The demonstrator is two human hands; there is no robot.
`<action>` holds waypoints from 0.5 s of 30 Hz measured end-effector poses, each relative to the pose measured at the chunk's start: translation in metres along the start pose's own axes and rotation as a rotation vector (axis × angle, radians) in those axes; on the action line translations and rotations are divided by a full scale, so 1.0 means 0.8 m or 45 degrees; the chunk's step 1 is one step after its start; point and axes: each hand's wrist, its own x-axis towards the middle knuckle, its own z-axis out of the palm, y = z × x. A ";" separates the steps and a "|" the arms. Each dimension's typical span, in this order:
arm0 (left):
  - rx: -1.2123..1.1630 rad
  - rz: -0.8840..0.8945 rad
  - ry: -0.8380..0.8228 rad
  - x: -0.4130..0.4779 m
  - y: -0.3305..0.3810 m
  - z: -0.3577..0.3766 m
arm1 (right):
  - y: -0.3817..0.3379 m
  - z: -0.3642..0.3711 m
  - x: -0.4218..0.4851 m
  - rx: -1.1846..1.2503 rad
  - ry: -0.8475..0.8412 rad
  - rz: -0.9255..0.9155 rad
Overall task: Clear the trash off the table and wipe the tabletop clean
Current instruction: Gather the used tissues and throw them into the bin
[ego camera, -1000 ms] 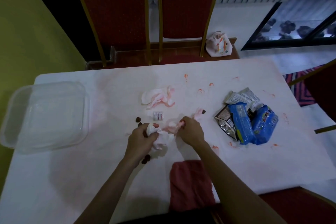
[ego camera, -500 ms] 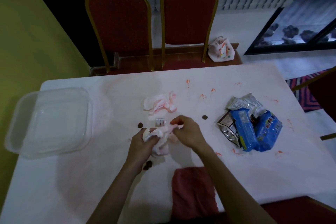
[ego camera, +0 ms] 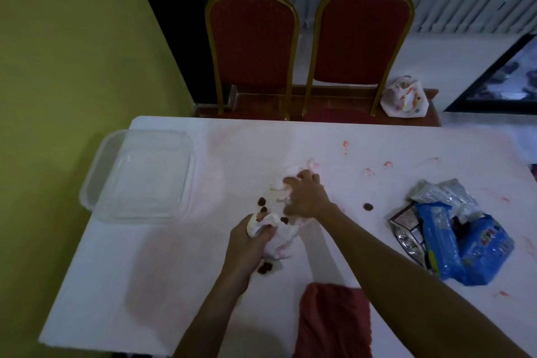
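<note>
The left hand (ego camera: 250, 241) is curled tight around a white tissue wad (ego camera: 280, 238), and the wad bulges out of the fist toward 3 o'clock. The right hand (ego camera: 305, 197) reaches further out at 1 o'clock from the left hand. Its fingers (ego camera: 290, 180) are bent like claws and dig into a pink tissue (ego camera: 303, 167) that lies flat on the surface (ego camera: 174, 270). The two hands are close together, with the wad between them. Small dark crumbs (ego camera: 262, 201) lie just beside the hands at 11 o'clock from the left hand. One more sits at 3 o'clock from the right hand and a few lie at 6 o'clock under the left wrist. A pile of snack wrappers (ego camera: 453, 241), blue and silver, lies well apart at 3 o'clock. Red smears (ego camera: 386, 165) dot the surface at 2 o'clock. A red cloth (ego camera: 334, 320) lies at 5 o'clock, near the front edge, under the right arm. A clear plastic box (ego camera: 139, 174) sits at 9 o'clock by the left edge. Two red chairs (ego camera: 252, 46) stand at 12 o'clock behind the surface, and a small bag (ego camera: 405, 99) rests beside them.
</note>
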 end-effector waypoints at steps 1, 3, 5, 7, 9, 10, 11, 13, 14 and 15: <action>-0.046 -0.009 -0.002 -0.004 -0.003 -0.001 | 0.004 0.006 -0.004 0.030 0.045 -0.008; -0.125 -0.030 -0.017 -0.014 -0.008 -0.003 | 0.015 0.015 -0.016 0.155 0.163 -0.036; -0.158 -0.025 -0.040 -0.022 -0.012 -0.001 | 0.025 0.017 -0.033 0.332 0.268 -0.007; -0.172 -0.015 -0.059 -0.028 -0.013 0.005 | 0.029 0.006 -0.052 0.517 0.361 0.096; -0.172 -0.013 -0.074 -0.032 -0.011 0.013 | 0.026 -0.014 -0.076 0.704 0.439 0.208; -0.166 -0.010 -0.091 -0.036 -0.009 0.017 | 0.026 -0.022 -0.089 0.819 0.459 0.249; -0.173 -0.005 -0.101 -0.038 -0.007 0.020 | 0.025 -0.028 -0.102 0.947 0.467 0.278; -0.171 -0.003 -0.107 -0.042 -0.006 0.028 | 0.028 -0.033 -0.134 1.180 0.464 0.342; -0.168 0.008 -0.118 -0.044 -0.006 0.031 | 0.031 -0.032 -0.151 1.270 0.452 0.363; -0.177 0.015 -0.130 -0.047 -0.005 0.034 | 0.035 -0.028 -0.168 1.350 0.435 0.367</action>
